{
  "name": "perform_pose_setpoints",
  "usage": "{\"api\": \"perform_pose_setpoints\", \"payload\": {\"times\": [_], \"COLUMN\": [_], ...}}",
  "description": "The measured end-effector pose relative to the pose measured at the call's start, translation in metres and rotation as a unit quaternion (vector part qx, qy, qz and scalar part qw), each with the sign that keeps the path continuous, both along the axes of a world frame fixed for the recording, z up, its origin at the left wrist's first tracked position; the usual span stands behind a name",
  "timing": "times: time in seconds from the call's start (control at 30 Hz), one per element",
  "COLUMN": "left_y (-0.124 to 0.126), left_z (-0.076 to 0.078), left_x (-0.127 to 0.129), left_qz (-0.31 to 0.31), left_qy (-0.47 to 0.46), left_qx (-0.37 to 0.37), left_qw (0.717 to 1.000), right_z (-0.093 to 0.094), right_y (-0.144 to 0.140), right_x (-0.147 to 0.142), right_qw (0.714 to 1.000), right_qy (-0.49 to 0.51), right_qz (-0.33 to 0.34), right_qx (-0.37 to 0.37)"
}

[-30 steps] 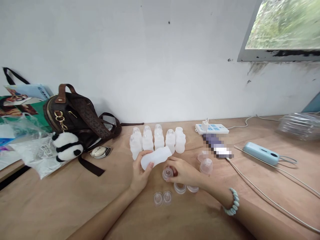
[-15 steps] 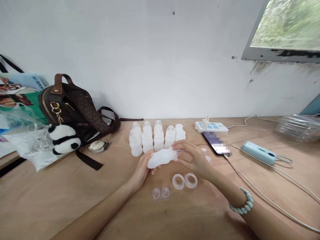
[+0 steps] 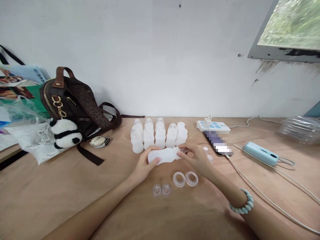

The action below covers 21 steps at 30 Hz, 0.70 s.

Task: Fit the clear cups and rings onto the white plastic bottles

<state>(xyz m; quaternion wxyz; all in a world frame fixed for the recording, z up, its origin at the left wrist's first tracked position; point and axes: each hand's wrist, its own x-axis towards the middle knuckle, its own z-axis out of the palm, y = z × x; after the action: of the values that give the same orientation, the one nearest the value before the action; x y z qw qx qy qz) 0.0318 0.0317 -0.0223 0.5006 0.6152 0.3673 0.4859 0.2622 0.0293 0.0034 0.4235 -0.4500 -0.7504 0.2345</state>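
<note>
A white, wavy-sided baby bottle (image 3: pixel 163 155) lies sideways in my left hand (image 3: pixel 145 163), its neck towards the right. That hand is closed around the base end, thumb in front. At the neck, the fingers of my right hand (image 3: pixel 196 158) pinch a small clear nipple (image 3: pixel 184 151), partly hidden by them. Below the bottle lie two translucent collar rings (image 3: pixel 179 185) and, left of these, two clear nipples (image 3: pixel 157 190). Two small clear caps (image 3: pixel 210 159) are beside my right hand. Behind stand several white bottles (image 3: pixel 149 136), most with clear domed caps; one at the right has none.
A brown backpack (image 3: pixel 82 103) with a panda plush (image 3: pixel 65 133) stands at the left, near a watch (image 3: pixel 101 142). To the right are a power strip (image 3: pixel 220 126), a phone (image 3: pixel 216 141), a blue power bank (image 3: pixel 260 153), white cables and a clear plastic package (image 3: pixel 300 130).
My left hand has shifted its hold, its thumb now across the bottle's front. My right thumb has moved onto the neck. The view has shifted slightly.
</note>
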Motion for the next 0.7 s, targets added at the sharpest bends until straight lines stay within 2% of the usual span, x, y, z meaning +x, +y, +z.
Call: {"api": "perform_pose_setpoints", "payload": {"times": [0.07, 0.13, 0.17, 0.2, 0.27, 0.33, 0.43, 0.5, 0.6, 0.7], "left_y": [-0.004, -0.007, -0.007, -0.007, -0.005, -0.003, -0.002, -0.003, -0.003, -0.004], "left_z": [0.003, 0.005, 0.005, 0.005, 0.003, 0.002, 0.004, 0.007, 0.011, 0.012], "left_x": [-0.001, -0.001, 0.0, 0.001, 0.003, 0.005, 0.006, 0.005, 0.004, 0.004], "left_qz": [0.003, 0.007, 0.013, 0.021, 0.024, 0.007, -0.039, -0.076, -0.105, -0.121], "left_qy": [0.05, 0.097, 0.103, 0.088, 0.034, -0.013, -0.034, -0.068, -0.136, -0.154], "left_qx": [0.096, 0.171, 0.177, 0.15, 0.05, -0.041, -0.118, -0.215, -0.363, -0.401], "left_qw": [0.994, 0.98, 0.979, 0.984, 0.998, 0.999, 0.992, 0.971, 0.916, 0.895], "right_z": [-0.006, -0.008, -0.008, -0.007, -0.001, 0.007, 0.016, 0.017, 0.016, 0.016], "right_y": [0.003, 0.005, 0.006, 0.006, 0.005, 0.004, 0.001, -0.001, -0.005, -0.008], "right_x": [0.0, 0.002, 0.003, 0.005, 0.01, 0.015, 0.018, 0.016, 0.011, 0.007], "right_qw": [0.997, 0.994, 0.994, 0.994, 0.991, 0.988, 0.991, 0.985, 0.961, 0.949], "right_qy": [0.02, 0.022, 0.024, 0.034, 0.067, 0.083, 0.019, -0.05, -0.126, -0.148], "right_qz": [-0.009, 0.005, 0.014, 0.025, 0.059, 0.102, 0.135, 0.145, 0.156, 0.154], "right_qx": [-0.079, -0.103, -0.102, -0.103, -0.101, -0.087, -0.004, 0.084, 0.19, 0.23]}}
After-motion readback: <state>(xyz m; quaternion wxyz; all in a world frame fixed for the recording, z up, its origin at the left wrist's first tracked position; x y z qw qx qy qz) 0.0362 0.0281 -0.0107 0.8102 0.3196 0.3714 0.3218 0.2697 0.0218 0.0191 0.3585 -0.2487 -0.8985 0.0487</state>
